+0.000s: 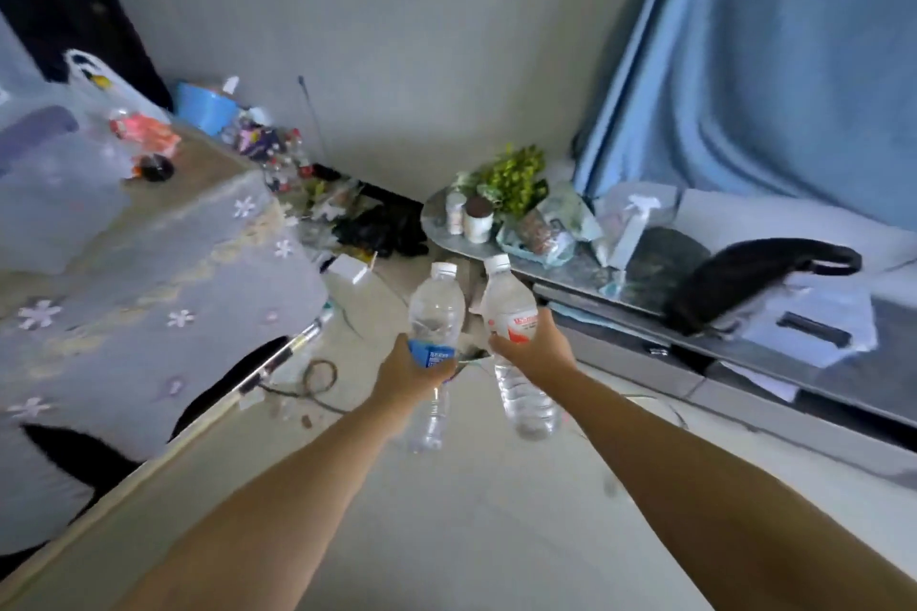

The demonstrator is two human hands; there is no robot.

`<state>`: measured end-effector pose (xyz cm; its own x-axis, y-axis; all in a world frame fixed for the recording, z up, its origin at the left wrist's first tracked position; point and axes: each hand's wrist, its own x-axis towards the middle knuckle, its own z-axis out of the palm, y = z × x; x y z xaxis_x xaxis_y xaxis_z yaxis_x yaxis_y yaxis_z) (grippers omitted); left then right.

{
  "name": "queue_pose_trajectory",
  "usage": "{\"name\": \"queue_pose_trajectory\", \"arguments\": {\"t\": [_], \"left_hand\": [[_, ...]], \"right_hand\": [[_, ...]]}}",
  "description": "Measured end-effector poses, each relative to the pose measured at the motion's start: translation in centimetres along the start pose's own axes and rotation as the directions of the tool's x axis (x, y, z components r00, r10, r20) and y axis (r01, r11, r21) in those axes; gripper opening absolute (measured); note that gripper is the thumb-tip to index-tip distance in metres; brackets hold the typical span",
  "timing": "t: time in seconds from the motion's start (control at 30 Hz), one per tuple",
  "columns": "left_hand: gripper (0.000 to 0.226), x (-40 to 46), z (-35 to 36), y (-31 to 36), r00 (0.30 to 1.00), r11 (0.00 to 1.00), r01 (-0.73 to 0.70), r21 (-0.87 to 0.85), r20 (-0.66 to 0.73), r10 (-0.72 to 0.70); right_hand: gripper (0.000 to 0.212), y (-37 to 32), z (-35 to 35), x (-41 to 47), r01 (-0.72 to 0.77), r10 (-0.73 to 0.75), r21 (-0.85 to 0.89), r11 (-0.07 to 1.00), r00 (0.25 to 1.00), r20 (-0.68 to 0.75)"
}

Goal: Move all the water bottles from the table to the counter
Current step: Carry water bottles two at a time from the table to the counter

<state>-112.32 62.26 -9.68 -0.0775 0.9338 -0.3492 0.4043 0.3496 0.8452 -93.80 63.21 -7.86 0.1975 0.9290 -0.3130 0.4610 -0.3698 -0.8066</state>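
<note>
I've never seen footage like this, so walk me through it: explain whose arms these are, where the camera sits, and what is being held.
There is no machine here. One camera worn on a person's head looks forward and down, so the two bare arms are the wearer's own. The left hand grips a clear water bottle with a blue label; the right hand grips a water bottle with a red-and-white label. Both are held above the floor. To the right, a grey counter holds a potted plant and a black bag.
</note>
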Motion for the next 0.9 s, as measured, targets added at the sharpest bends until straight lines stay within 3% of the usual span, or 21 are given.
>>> {"name": "queue_pose_trajectory", "arguments": {"t": [0.27, 0.47, 0.73, 0.9], "left_hand": [[0.045, 2.0, 20.3, 10.3, 0.945, 0.976, -0.163, 0.143, 0.306, 0.113], [0.039, 0.5, 36.5, 16.9, 0.806, 0.917, -0.356, 0.178, 0.556, 0.205], [0.052, -2.6, 56.5, 25.9, 0.615, 0.839, -0.524, 0.145, 0.746, 0.256], [0.047, -5.6, 67.2, 30.0, 0.515, 0.847, -0.522, 0.100, 0.829, 0.219]], "right_hand": [[0.061, 11.2, -18.5, -0.4, -0.133, 0.180, 0.166, 0.977, 0.934, -0.310], [0.061, 20.5, -31.0, -2.4, -0.194, 0.353, 0.338, 0.921, 0.782, -0.514], [0.062, 30.6, -46.4, -2.5, -0.169, 0.488, 0.499, 0.850, 0.610, -0.624], [0.038, 35.4, -54.7, -5.4, -0.164, 0.531, 0.527, 0.834, 0.500, -0.684]]}}
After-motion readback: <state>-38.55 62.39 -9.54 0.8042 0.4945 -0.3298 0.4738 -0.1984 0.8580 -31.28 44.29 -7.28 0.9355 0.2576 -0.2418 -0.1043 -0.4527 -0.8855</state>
